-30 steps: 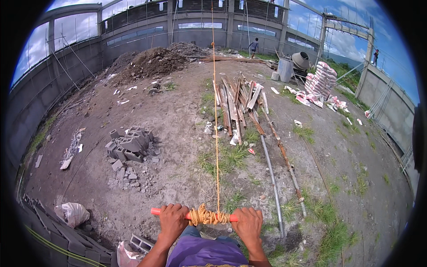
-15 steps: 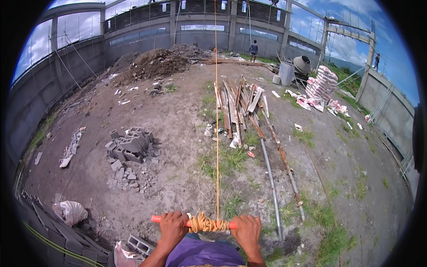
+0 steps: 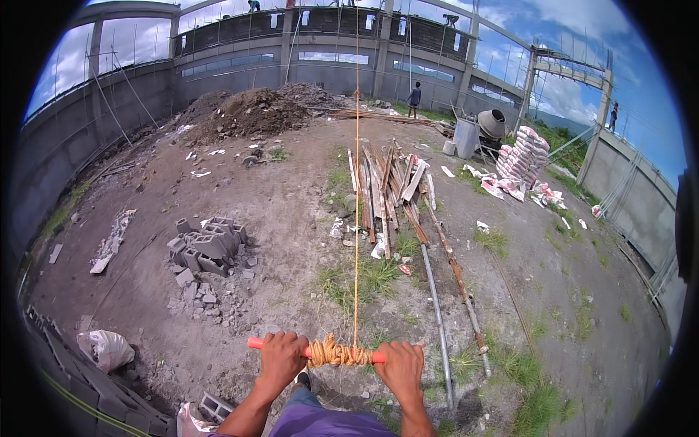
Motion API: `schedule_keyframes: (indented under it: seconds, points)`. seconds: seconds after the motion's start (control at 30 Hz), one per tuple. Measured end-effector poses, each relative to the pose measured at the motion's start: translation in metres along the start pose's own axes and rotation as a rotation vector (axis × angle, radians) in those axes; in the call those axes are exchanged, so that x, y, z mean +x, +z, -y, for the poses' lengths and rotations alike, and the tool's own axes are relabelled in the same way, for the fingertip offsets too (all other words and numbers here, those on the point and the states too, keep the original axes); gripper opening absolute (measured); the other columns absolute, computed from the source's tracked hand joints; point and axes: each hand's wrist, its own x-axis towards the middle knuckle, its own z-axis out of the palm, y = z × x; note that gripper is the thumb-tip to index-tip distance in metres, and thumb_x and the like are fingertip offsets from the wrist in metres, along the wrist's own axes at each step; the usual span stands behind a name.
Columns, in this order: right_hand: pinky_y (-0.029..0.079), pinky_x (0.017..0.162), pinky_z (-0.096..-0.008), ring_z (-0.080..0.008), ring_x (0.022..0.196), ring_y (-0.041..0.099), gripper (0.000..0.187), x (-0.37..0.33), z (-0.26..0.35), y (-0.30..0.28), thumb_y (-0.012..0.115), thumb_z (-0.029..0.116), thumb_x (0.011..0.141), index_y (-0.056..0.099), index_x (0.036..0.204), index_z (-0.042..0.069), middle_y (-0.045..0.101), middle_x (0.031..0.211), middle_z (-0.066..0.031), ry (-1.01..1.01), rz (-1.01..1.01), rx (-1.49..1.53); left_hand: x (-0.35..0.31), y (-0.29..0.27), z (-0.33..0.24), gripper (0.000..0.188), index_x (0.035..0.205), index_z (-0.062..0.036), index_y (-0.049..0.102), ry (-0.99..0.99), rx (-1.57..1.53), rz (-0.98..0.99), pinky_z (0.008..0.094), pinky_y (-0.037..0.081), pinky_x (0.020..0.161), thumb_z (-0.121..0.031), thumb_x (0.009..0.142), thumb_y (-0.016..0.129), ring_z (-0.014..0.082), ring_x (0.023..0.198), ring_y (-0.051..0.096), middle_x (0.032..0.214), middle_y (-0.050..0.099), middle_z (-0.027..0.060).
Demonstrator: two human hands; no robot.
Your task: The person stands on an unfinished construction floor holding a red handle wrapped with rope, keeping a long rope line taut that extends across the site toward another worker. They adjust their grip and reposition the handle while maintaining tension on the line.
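I hold an orange-red stick level in front of me, with yellow string wound around its middle. My left hand grips the stick's left part and my right hand grips its right end. A taut yellow string line runs from the winding straight away across the dirt yard toward the far concrete wall.
A heap of grey concrete blocks lies left of the line. Stacked planks and long metal pipes lie right of it. Beyond stand a soil mound, a cement mixer, stacked bags and a person.
My hands and the stick have sunk a little lower in the view. The winding of string on the stick looks about the same.
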Motion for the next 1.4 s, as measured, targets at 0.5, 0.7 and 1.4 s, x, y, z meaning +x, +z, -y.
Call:
schedule_keyframes:
  seconds: [0.5, 0.7, 1.4]
  points:
    - [0.041, 0.071, -0.0442, -0.0279, 0.076, 0.065, 0.017, 0.243, 0.001, 0.092, 0.078, 0.018, 0.076, 0.062, 0.078, 0.014, 0.064, 0.076, -0.0045, -0.029, -0.039, 0.003, 0.216, 0.063, 0.163, 0.008, 0.076, -0.0174, 0.064, 0.085, -0.022, -0.052, 0.0432, 0.042, 0.069, -0.013, 0.073, 0.071, 0.0244, 0.074, 0.065, 0.074, 0.061, 0.0018]
    - [0.041, 0.072, -0.0432, -0.0275, 0.077, 0.066, 0.018, 0.337, 0.024, 0.157, 0.078, 0.023, 0.078, 0.064, 0.082, 0.014, 0.065, 0.077, -0.0044, -0.012, 0.127, 0.007, 0.268, 0.096, 0.256, 0.008, 0.08, -0.0185, 0.067, 0.043, -0.041, 0.066, 0.0423, 0.044, 0.068, -0.016, 0.074, 0.072, 0.0236, 0.075, 0.066, 0.075, 0.065, 0.0008]
    - [0.045, 0.074, -0.0458, -0.0296, 0.08, 0.069, 0.016, 0.644, 0.001, 0.405, 0.077, 0.027, 0.079, 0.067, 0.081, 0.015, 0.068, 0.078, -0.0053, -0.079, 0.276, 0.135, 0.482, 0.263, 0.49, 0.005, 0.083, -0.019, 0.069, -0.054, -0.003, 0.152, 0.0424, 0.047, 0.07, -0.018, 0.078, 0.071, 0.0241, 0.078, 0.07, 0.079, 0.069, 0.0014]
